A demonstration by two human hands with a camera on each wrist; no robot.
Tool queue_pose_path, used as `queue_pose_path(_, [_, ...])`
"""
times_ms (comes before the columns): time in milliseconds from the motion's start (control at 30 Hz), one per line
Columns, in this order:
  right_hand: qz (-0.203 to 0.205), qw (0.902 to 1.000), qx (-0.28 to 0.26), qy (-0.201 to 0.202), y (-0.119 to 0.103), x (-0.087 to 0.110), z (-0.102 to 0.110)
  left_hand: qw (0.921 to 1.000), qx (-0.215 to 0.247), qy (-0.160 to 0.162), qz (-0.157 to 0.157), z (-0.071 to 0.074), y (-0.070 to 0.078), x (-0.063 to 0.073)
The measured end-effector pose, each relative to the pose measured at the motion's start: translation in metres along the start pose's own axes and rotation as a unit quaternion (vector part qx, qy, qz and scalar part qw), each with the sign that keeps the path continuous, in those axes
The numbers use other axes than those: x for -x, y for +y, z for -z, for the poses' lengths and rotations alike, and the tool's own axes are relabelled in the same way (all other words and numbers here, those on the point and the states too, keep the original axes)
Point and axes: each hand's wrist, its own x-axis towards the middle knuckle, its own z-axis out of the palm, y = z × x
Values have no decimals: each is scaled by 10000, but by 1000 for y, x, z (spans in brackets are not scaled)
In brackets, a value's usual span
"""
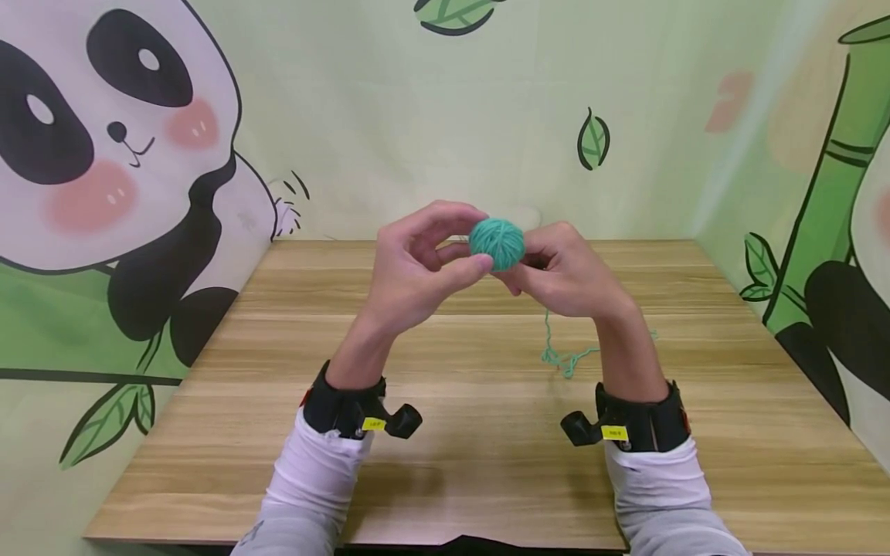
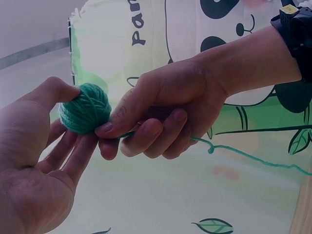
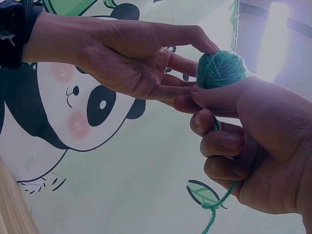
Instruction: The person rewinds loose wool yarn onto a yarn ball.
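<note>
A small ball of teal yarn [image 1: 497, 244] is held up above the table between both hands. My left hand [image 1: 424, 266] pinches it between thumb and fingertips from the left side. On the other side, my right hand [image 1: 573, 270] pinches the yarn strand [image 2: 126, 135] between thumb and forefinger, right at the ball. Its other fingers [image 3: 224, 144] are curled, and the strand runs through them. Below the right hand, the loose tail of yarn [image 1: 549, 357] hangs down and lies in a small tangle on the table. In the right wrist view the wound ball [image 3: 222, 69] shows crossing wraps.
The wood-grain table [image 1: 473, 455] spreads beneath both forearms. A printed backdrop [image 1: 389, 131] with pandas, leaves and bamboo stands behind and at both sides. Black wrist bands with small cameras [image 1: 403, 422] sit over the white sleeves.
</note>
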Motion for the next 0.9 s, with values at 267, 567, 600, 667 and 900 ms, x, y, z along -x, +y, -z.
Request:
queue_pose_path(267, [68,9998,-182,0,0,0,0,10000,-26,-55,36,1,1,0])
queue_pose_path(567, [19,9997,69,242,-2,1,3,9998,-130,-114,-23,3,2,1])
queue_pose_path(600, [-11,9995,111,299,-2,1,3,9998,-122,-133,-40,3,2,1])
queue_pose_path(667, [-92,9990,138,421,-3,2,4,9997,-134,-183,-70,4,2,0])
queue_pose_path(900, [-224,9968,-61,764,-5,1,5,9986,-377,-364,-60,5,2,1])
